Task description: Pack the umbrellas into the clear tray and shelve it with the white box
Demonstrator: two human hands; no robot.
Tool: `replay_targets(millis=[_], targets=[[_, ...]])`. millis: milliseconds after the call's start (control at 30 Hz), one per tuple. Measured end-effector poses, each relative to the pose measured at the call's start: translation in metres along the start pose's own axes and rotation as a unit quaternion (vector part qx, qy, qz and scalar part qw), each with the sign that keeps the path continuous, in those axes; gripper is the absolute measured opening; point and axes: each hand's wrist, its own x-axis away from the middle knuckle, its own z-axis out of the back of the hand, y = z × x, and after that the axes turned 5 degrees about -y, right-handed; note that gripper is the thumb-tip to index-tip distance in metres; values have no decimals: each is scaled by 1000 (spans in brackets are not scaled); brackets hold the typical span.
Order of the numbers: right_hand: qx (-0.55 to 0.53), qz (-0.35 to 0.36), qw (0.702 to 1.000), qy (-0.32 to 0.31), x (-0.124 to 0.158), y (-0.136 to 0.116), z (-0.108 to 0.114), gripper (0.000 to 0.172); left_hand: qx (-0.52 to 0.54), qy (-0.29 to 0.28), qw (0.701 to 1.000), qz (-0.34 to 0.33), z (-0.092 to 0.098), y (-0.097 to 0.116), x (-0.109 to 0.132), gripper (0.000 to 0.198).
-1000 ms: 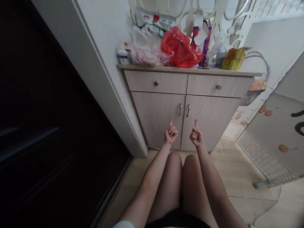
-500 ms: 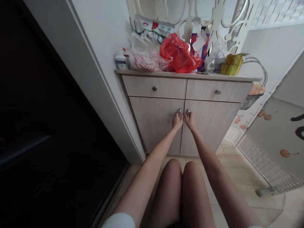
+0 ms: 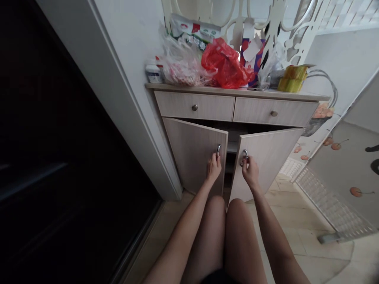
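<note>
With left fingers (image 3: 214, 161) curled closed around the left handle (image 3: 218, 148) and right fingers (image 3: 251, 166) around the right handle (image 3: 245, 153), move both ajar cabinet doors (image 3: 192, 146), mid-frame, evenly and clear of the knees (image 3: 215, 206).

The left of the frame is filled by a nearly black panel (image 3: 59, 118), crossed at mid-height by a faint bluish streak. It is edged by a pale grey frame (image 3: 118, 90), beside which a white wall (image 3: 133, 39) is seen. The top centre is spanned by a cream openwork screen (image 3: 274, 19). At the right, a greyish partition (image 3: 355, 150) is decorated with cherries and bordered below by a woven-patterned strip (image 3: 331, 201). The lower right is covered by pale flooring (image 3: 290, 221), marked by seams. The left is left in shadow; the right is lit more softly.
</note>
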Motion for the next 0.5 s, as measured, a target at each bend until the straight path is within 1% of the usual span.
replay_targets(millis=[133, 200, 333, 500], targets=[[9, -2, 1000, 29, 33, 1, 36, 33, 14, 14, 999, -28, 23, -8, 23, 15], [17, -9, 999, 46, 49, 4, 54, 35, 27, 28, 999, -32, 33, -11, 35, 13], [27, -20, 996, 85, 75, 10, 87, 36, 60, 75, 995, -20, 55, -20, 59, 16], [38, -32, 992, 120, 97, 18, 117, 35, 82, 137, 987, -16, 81, -31, 85, 27]])
